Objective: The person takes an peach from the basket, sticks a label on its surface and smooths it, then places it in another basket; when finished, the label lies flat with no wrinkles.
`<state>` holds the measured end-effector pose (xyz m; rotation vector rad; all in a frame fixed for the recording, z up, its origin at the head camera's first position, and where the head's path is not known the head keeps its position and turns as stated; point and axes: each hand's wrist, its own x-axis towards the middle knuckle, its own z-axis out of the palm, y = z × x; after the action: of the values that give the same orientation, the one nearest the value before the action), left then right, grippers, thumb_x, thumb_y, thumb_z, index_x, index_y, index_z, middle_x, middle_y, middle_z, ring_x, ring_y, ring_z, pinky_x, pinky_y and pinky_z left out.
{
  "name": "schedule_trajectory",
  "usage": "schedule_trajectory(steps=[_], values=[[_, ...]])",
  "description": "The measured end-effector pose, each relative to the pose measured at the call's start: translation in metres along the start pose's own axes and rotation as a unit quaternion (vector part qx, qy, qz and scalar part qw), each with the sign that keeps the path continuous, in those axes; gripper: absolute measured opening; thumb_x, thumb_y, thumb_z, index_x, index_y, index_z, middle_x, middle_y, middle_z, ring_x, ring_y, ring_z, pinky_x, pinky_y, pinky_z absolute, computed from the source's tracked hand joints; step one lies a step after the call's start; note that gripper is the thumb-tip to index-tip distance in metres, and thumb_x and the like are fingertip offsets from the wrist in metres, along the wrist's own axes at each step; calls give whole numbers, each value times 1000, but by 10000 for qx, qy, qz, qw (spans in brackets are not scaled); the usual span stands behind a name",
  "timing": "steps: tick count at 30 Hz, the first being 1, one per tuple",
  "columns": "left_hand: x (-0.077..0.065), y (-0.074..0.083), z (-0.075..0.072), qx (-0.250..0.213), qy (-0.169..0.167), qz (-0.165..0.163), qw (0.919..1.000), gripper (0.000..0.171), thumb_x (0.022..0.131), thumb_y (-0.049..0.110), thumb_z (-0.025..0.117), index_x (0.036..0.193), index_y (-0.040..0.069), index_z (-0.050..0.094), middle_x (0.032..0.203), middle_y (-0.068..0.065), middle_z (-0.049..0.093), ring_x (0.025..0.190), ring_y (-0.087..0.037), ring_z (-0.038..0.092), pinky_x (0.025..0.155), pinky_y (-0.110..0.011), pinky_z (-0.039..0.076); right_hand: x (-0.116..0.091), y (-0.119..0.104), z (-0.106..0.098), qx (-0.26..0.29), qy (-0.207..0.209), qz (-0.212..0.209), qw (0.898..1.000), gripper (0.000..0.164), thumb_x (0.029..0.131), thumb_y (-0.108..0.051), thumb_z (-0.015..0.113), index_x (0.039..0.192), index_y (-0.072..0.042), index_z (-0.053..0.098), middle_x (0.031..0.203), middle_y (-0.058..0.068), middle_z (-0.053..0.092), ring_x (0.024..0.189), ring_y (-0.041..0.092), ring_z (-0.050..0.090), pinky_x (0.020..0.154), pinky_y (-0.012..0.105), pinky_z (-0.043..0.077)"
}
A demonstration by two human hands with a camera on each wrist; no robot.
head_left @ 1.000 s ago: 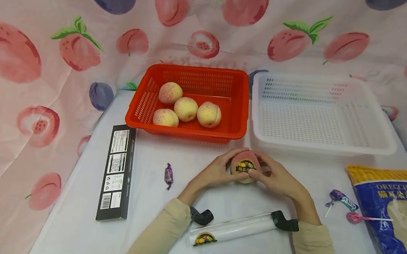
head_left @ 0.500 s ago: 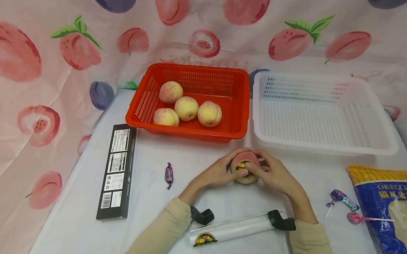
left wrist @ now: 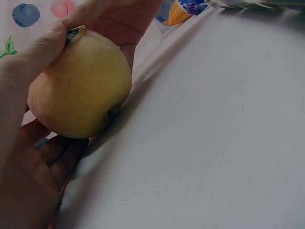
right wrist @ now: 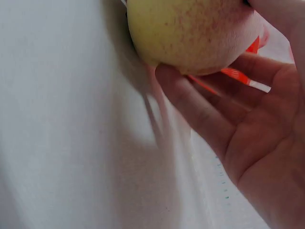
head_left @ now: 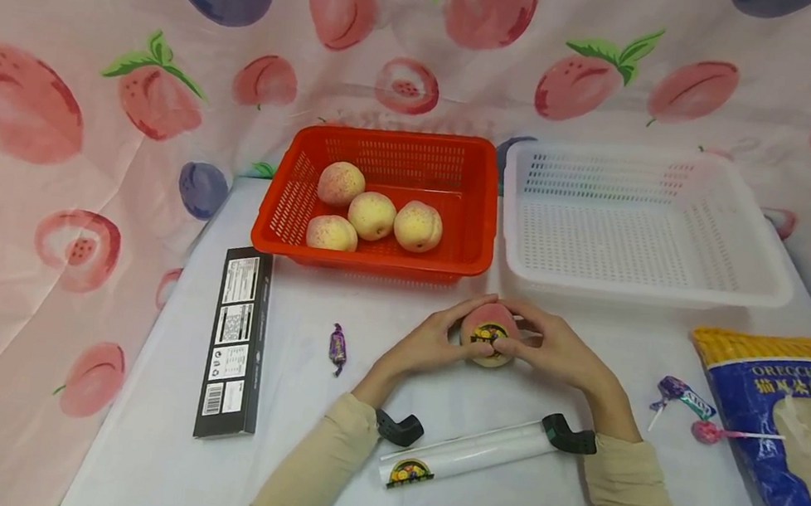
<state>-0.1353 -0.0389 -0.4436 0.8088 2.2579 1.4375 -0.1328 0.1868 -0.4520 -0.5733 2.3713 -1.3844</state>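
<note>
Both hands hold one peach (head_left: 483, 315) just in front of the two baskets, low over the white table. A dark, colourful fruit label (head_left: 490, 331) faces up on it, and the thumbs touch the label's lower part. My left hand (head_left: 431, 341) curls round the peach from the left, my right hand (head_left: 554, 349) from the right. In the left wrist view the yellow side of the peach (left wrist: 83, 90) shows between thumb and fingers. The right wrist view has the fingers under the peach (right wrist: 186, 36). A curled white label sheet (head_left: 465, 453) lies between the forearms.
A red basket (head_left: 374, 261) with several peaches stands at the back, beside a white basket (head_left: 641, 295). At left lie a black box (head_left: 233, 342) and a purple-wrapped candy (head_left: 338, 350). Lollipops (head_left: 706, 433) and a blue pasta bag (head_left: 751, 409) lie at right.
The right thumb has moved over the label, up and then back down, while both hands keep hold of the peach. The baskets and the other things have stayed put.
</note>
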Motion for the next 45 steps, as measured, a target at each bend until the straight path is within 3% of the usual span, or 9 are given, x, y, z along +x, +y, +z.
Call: schedule_trajectory(steps=[9, 15, 19, 21, 27, 32, 35, 39, 45], values=[[0, -8, -10, -442, -728, 228, 9961, 68, 80, 24, 64, 138, 28, 28, 140, 11, 35, 122, -3, 41, 100, -25, 37, -4, 9, -3, 580, -195, -84, 9981, 62, 76, -24, 69, 131, -29, 40, 132, -4, 43, 116, 19, 46, 89, 32, 47], [-2, -5, -3, -285, -219, 423, 9985, 69, 76, 24, 69, 136, 21, 35, 137, 6, 41, 115, -7, 48, 99, -28, 38, -8, 11, -10, 647, -278, 168, 9974, 49, 87, -30, 55, 133, -29, 38, 136, -3, 42, 122, 17, 43, 97, 41, 40], [-4, -2, 4, -172, 79, 554, 9983, 70, 72, 22, 73, 133, 17, 38, 131, 1, 44, 111, -11, 51, 97, -30, 40, -14, 13, -20, 2083, 815, 266, 9743, 40, 92, -25, 46, 128, -7, 43, 124, 12, 52, 112, 18, 52, 91, 35, 45], [-5, 0, 6, -36, 156, 626, 9979, 71, 71, 21, 74, 132, 17, 38, 130, 0, 44, 112, -11, 49, 97, -28, 40, -19, 14, -25, 3142, 1564, 188, 9362, 35, 92, -22, 46, 120, 0, 44, 110, 15, 56, 99, 18, 58, 82, 30, 50], [-7, 5, 14, 55, 246, 656, 9975, 75, 70, 21, 75, 134, 16, 35, 133, -3, 41, 117, -12, 45, 100, -25, 37, -32, 15, -37, 5572, 3033, 199, 7728, 20, 87, -23, 54, 97, -8, 45, 87, 2, 53, 79, 14, 51, 69, 24, 48], [-8, 10, 20, 84, 511, 417, 9978, 72, 72, 25, 73, 133, 15, 37, 131, 0, 44, 114, -10, 47, 96, -25, 41, -37, 10, -48, 6963, 4233, 42, 5796, 34, 82, -17, 62, 111, -14, 45, 97, 4, 49, 94, 18, 45, 82, 27, 44], [-8, 8, 23, -197, 638, 322, 9972, 69, 72, 25, 73, 132, 18, 39, 127, 3, 48, 110, -7, 49, 93, -27, 43, -37, 8, -54, 7294, 4772, -195, 4898, 41, 80, -10, 64, 116, -15, 47, 110, 2, 47, 103, 17, 46, 91, 29, 42], [-7, 5, 22, -509, 739, 246, 9957, 67, 72, 23, 73, 130, 19, 42, 125, 3, 50, 108, -5, 51, 90, -27, 45, -34, 7, -61, 7442, 5099, -401, 4296, 45, 78, -3, 64, 118, -18, 47, 120, -1, 46, 109, 15, 47, 94, 29, 42], [-10, 19, 9, -487, 786, 222, 9955, 65, 73, 23, 72, 131, 17, 41, 124, 3, 51, 107, -8, 51, 92, -26, 44, -30, 2, -62, 7529, 5282, -724, 3860, 42, 77, 5, 61, 115, -11, 54, 118, 2, 52, 108, 18, 53, 92, 30, 45]])
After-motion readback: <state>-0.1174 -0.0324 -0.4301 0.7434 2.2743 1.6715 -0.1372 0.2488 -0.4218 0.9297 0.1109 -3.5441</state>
